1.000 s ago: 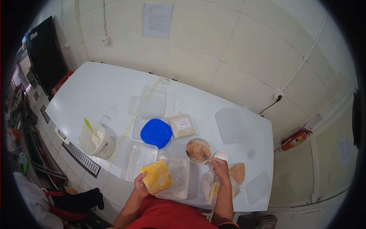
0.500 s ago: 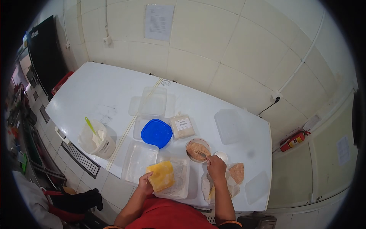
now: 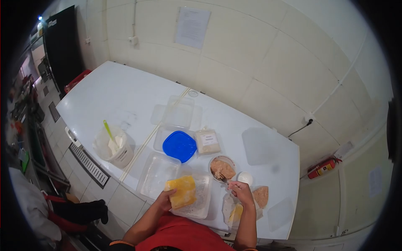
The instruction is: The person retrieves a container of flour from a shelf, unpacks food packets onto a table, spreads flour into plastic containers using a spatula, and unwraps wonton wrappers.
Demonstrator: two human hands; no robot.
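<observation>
My left hand [image 3: 166, 199] grips a stack of yellow square sheets [image 3: 182, 191], floury on the surface, above a clear container [image 3: 204, 206] dusted with white. In my right hand [image 3: 242, 191] is a fork [image 3: 224, 180], its tines at the near edge of a round bowl. Pinkish minced filling [image 3: 223, 168] lies in that bowl. A small white round dish [image 3: 245, 178] stands just beyond my right hand. Beside my right forearm are a plastic bag with yellow contents [image 3: 235, 212] and a bag of pinkish mince [image 3: 260, 196], both partly hidden.
A blue lid [image 3: 179, 146] and a labelled pack [image 3: 207, 141] lie past the containers. A white bucket [image 3: 121, 158] with a green-handled utensil [image 3: 109, 131] stands at left. Clear lids [image 3: 257, 146] rest on the right. Someone's black-gloved arm [image 3: 83, 211] shows at lower left.
The head view has shifted, so the table sits differently in frame. The fork has moved from over the filling to the bowl's near edge. The left hand still holds the yellow sheets.
</observation>
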